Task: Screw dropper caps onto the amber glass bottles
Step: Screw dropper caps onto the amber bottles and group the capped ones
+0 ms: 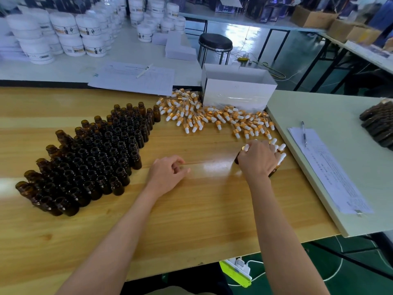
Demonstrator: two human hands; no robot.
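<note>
**A:** What is your right hand doing?

**B:** My right hand [258, 161] is down at the right edge of the wooden table [191, 220], fingers curled round a capped bottle [237, 159]. Its brown body shows just under my thumb, and the white bulb pokes up beside it. The back of my hand hides my fingertips.

**A:** Is that bottle alone there?

**B:** No. A few finished bottles [281, 149] stand right against my fingers on the far side, white bulbs up.

**A:** And the left?

**B:** My left hand [168, 172] rests on the wood, fingers loosely bent, with nothing in it. It lies between the block of bottles and my right hand, apart from both.

**A:** Where are the uncapped ones?

**B:** The open bottles [93, 158] stand upright, packed in slanting rows on the left half of the table. The nearest stands just left of my left hand.

**A:** The droppers?

**B:** The dropper caps [212, 119] lie in a loose heap at the back, gold collars and white bulbs, spilling along the front of a white box [238, 90].

**A:** Anything to your right?

**B:** A pale table [331, 111] butts against mine, with a stack of paper [327, 169] and a pen [304, 133] on top.
</note>
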